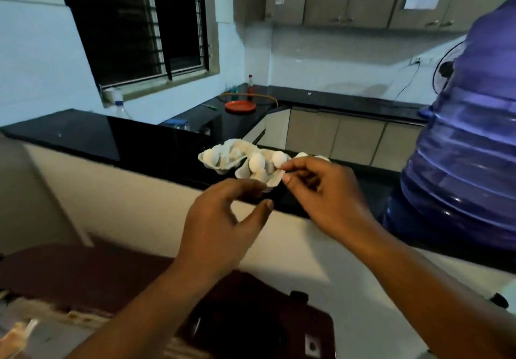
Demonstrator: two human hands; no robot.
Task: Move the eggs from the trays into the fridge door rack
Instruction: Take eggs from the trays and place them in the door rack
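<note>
A crumpled white paper egg tray (223,154) lies on the black counter ledge (69,135) in front of me. White eggs sit in it; one egg (257,161) is at its middle and another egg (279,158) lies right beside my right fingertips. My right hand (321,191) pinches the tray's near corner between thumb and forefinger. My left hand (223,219) hovers just below and left of that corner, fingers curled but apart, holding nothing. The fridge door rack is not in view.
A large blue water jug (460,149) stands close on the right. A red plate (240,106), bottles and a fan (446,71) are on the far counter. A dark maroon surface (251,316) lies below my arms, a barred window on the left wall.
</note>
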